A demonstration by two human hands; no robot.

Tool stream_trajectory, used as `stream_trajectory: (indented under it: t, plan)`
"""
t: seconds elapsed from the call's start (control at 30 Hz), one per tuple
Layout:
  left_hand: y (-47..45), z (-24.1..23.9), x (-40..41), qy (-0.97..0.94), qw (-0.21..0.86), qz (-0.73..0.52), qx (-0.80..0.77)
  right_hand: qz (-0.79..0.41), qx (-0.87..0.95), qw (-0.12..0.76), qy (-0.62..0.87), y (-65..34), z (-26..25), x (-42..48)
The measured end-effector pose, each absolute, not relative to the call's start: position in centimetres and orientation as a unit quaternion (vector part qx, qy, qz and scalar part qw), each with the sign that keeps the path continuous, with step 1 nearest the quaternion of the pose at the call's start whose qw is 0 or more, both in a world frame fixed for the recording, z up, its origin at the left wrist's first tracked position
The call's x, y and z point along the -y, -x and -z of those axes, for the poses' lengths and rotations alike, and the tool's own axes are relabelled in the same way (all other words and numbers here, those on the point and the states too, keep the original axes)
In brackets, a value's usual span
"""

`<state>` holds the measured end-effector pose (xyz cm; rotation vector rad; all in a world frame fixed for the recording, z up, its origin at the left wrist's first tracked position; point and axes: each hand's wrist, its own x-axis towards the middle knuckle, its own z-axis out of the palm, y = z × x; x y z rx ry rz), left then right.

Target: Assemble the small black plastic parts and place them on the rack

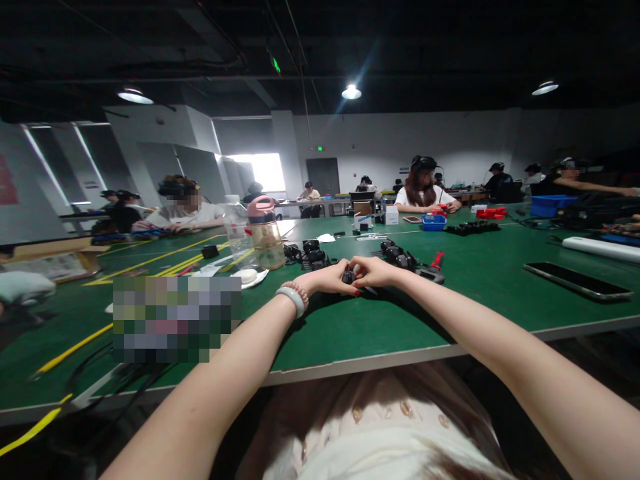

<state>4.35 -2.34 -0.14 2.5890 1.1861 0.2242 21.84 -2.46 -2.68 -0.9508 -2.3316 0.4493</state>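
Note:
My left hand (331,277) and my right hand (371,272) meet over the green table (400,323), fingers closed around a small black part (349,275). Its exact kind is too small to make out. Just behind my left hand lie several black parts (313,252) in a group. Beyond my right hand is another group of black parts (395,255). A tool with a red and dark handle (437,261) rests to the right of it. Bracelets (293,297) circle my left wrist.
A tumbler with a pink lid (267,233) and a clear plastic bottle (237,230) stand left. A phone (577,280) lies on the right, near a white bar (603,248). Farther back are a blue tray (433,222) and a seated person (425,190). Yellow tape (75,350) marks the left side.

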Motion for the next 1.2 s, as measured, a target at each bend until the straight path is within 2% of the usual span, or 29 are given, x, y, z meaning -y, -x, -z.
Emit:
stream_trajectory:
  t: [1.2]
  plan:
    - [-4.31, 0.18, 2.12, -0.902, 0.129, -0.060, -0.408, -0.161, 0.881, 0.274, 0.351, -22.19, 2.86, 2.00]
